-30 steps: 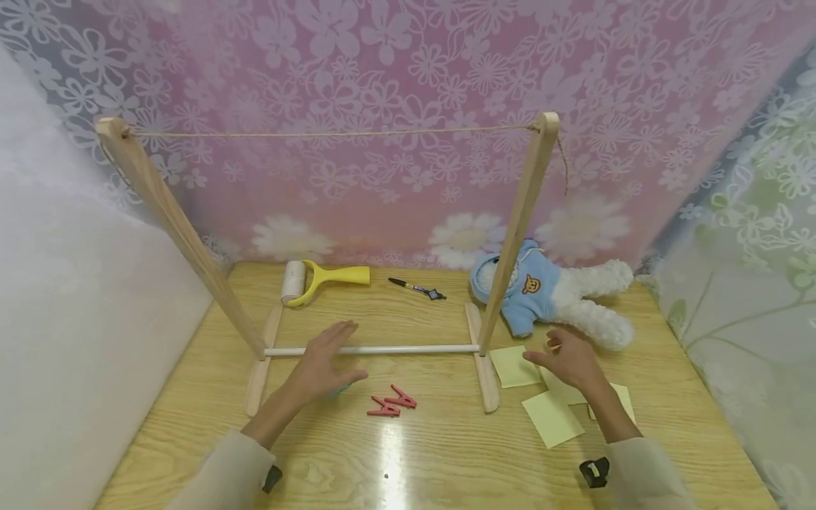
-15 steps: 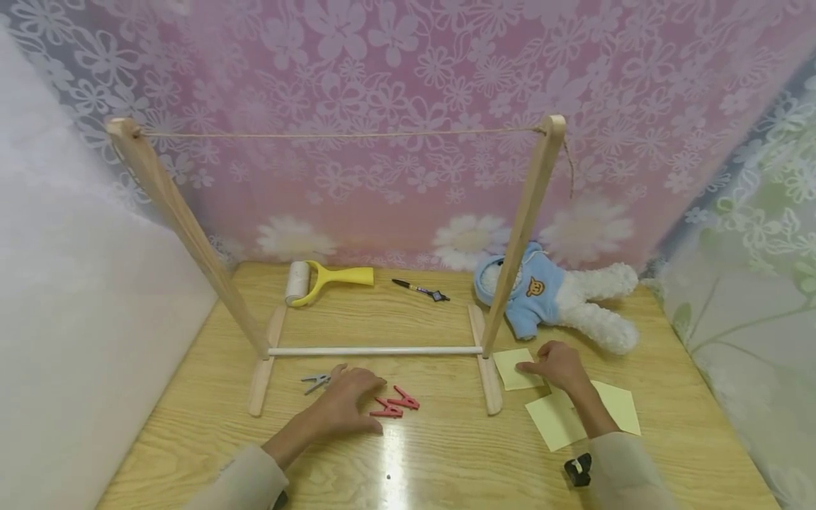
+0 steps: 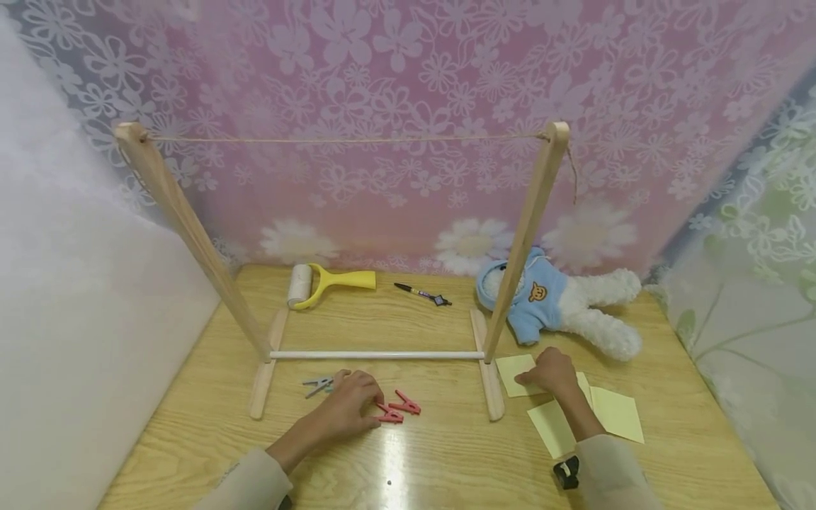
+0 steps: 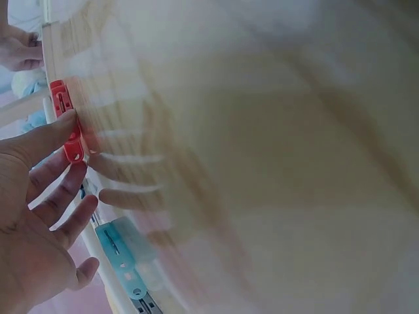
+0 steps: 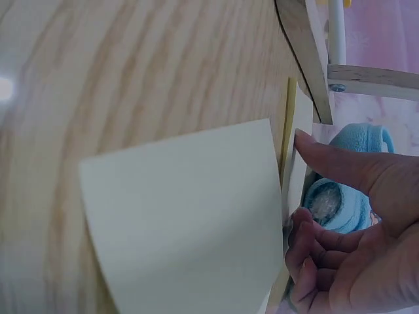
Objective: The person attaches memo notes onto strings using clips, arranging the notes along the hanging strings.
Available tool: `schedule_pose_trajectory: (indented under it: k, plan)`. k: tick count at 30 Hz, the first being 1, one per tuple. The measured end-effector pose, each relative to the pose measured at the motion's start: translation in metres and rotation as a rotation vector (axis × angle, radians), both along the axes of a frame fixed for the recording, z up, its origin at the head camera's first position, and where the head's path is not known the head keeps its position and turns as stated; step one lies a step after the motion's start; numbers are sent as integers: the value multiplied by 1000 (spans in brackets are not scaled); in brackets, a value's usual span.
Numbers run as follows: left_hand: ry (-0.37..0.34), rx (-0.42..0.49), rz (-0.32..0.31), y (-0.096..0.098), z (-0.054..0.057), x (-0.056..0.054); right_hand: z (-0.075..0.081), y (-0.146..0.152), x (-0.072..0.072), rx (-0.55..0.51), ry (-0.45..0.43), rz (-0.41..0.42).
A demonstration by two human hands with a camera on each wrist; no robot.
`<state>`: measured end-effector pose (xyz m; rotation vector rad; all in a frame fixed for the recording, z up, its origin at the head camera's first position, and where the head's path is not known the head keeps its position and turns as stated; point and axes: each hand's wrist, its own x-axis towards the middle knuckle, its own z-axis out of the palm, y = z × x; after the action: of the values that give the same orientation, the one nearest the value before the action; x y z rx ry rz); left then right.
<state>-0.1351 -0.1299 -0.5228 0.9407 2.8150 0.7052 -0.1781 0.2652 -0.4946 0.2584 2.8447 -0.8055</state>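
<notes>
My left hand [image 3: 347,407] pinches the nearer red clothespin [image 3: 392,418] on the table; in the left wrist view the thumb [image 4: 52,134] lies over it, with other fingers spread. A second red clothespin [image 3: 406,405] lies just beyond. Partly hidden behind the hand are a grey clothespin [image 3: 316,385] and a teal clothespin [image 4: 119,252]. At the right, my right hand [image 3: 556,372] grips a yellow sticky note [image 3: 512,372] by its near right part, thumb on top and fingers curled at its edge. More sticky notes [image 3: 617,414] lie under and beside that wrist.
A wooden frame [image 3: 525,234] with a string [image 3: 344,140] across its top and a white rod [image 3: 382,355] low down stands over the table. Behind are a yellow-handled lint roller [image 3: 344,280], a pen [image 3: 422,294] and a plush toy [image 3: 545,294] in a blue hoodie.
My left hand has come from over the white rod, nearer and rightward, onto the red clothespin, uncovering the grey one. My right hand has moved slightly left and down onto the sticky note.
</notes>
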Motion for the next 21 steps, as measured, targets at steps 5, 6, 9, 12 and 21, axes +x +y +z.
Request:
schedule_pose_trajectory:
  k: [5, 6, 9, 12, 21]
  plan:
    - [8, -17, -6, 1, 0, 0, 3, -1, 2, 41, -56, -52]
    - [16, -18, -9, 1, 0, 0, 4, -2, 2, 44, -60, -62]
    - [27, -9, -11, 1, 0, -1, 4, -2, 0, 40, -40, -58]
    - [32, -3, -11, 1, 0, -1, 3, -2, -2, 45, 14, -19]
    - [7, -29, -13, 1, 2, 1, 2, -1, -1, 14, 28, -7]
